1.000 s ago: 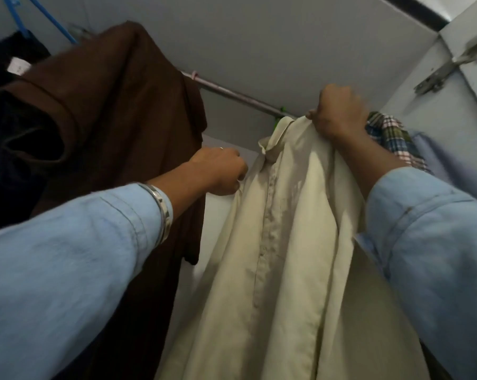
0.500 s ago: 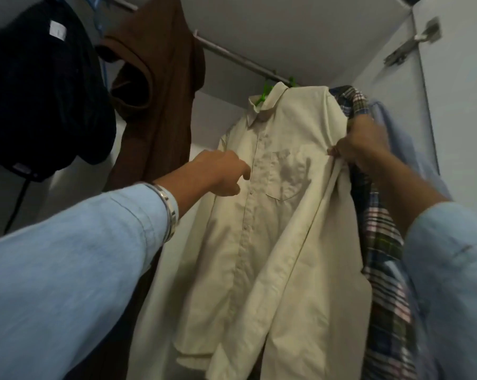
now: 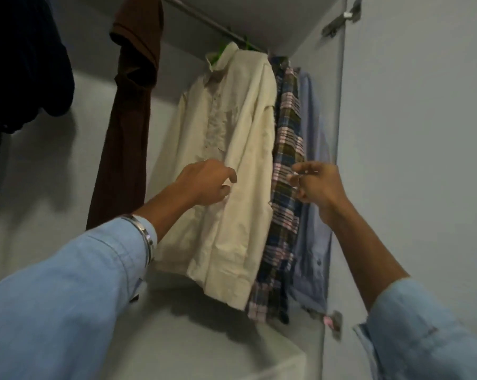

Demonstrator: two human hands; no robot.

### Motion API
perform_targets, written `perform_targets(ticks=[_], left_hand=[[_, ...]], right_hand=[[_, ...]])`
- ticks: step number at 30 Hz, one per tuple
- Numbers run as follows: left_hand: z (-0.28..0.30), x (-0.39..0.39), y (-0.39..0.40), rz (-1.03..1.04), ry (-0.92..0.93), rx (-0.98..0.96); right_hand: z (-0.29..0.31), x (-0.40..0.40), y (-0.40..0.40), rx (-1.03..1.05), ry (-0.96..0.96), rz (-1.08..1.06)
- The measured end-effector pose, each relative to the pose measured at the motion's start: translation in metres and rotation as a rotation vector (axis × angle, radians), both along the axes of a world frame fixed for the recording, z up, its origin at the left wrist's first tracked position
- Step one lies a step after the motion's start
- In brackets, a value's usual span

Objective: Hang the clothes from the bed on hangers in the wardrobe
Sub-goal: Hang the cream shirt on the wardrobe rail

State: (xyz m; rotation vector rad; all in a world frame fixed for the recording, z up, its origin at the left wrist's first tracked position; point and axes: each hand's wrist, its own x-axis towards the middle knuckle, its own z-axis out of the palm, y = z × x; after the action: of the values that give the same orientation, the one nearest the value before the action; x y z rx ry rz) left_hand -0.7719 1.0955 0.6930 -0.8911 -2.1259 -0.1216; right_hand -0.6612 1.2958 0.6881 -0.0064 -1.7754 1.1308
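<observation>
No writing or label can be read on any garment. The cream shirt (image 3: 232, 149) hangs from a green hanger (image 3: 218, 54) on the rail (image 3: 204, 19), between a brown shirt (image 3: 130, 111) and a plaid shirt (image 3: 286, 160). The left hand (image 3: 204, 185) rests loosely curled against the cream shirt's front, while the right hand (image 3: 317, 185), fingers loosely bent and holding nothing, hovers just before the plaid shirt.

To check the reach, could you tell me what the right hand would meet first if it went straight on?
Probably the plaid shirt: the right hand points its loosely curled fingers at it, though depth is unclear.
</observation>
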Motion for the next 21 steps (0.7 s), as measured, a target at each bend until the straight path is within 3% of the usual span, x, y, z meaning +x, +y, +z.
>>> perform_targets(ticks=[7, 13, 21], left_hand=[[-0.095, 0.121, 0.078, -0.398, -0.105, 0.120], [-0.178, 0.226, 0.128, -0.600, -0.271, 0.180], [-0.248, 0.369, 0.202, -0.926, -0.602, 0.254]], right_hand=[[-0.100, 0.136, 0.027, -0.037, -0.084, -0.048], [-0.175, 0.257, 0.045, -0.049, -0.160, -0.127], [-0.238, 0.419, 0.068, -0.115, -0.148, -0.419]])
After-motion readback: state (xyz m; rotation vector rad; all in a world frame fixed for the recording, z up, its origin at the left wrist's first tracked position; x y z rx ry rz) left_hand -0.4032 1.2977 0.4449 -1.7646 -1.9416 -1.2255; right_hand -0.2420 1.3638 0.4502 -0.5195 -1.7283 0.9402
